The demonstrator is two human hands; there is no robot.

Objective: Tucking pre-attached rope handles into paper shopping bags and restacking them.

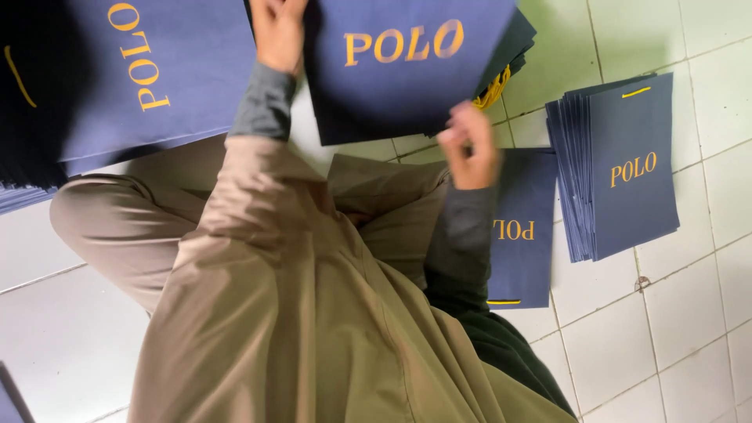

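Head view, landmark: the flat navy paper bag (399, 66) with gold lettering, held up in front of the person.
Left hand (276, 31): at the bag's left edge near the top of the frame; its fingers look closed on that edge, though the tips are cut off by the frame.
Right hand (470, 145): just below the bag's lower right corner, blurred; fingers curled as if pinching something small, but I cannot tell what they grip or whether they touch the bag.
Yellow cord (492, 90): a handle loop peeking out just right of the bag's lower corner, above the right hand.
Left pile (133, 86): more navy bags, left of the held bag.
Right stack (619, 168): a fanned stack on the white tiled floor (674, 313), well right of the held bag.
Single bag (523, 227): lies flat below and right of the held bag, beside the knee.
Doing it well: I judge that a steady left grip keeps the bag flat while the right fingers work at the corner; pinching lightly avoids creasing the paper.
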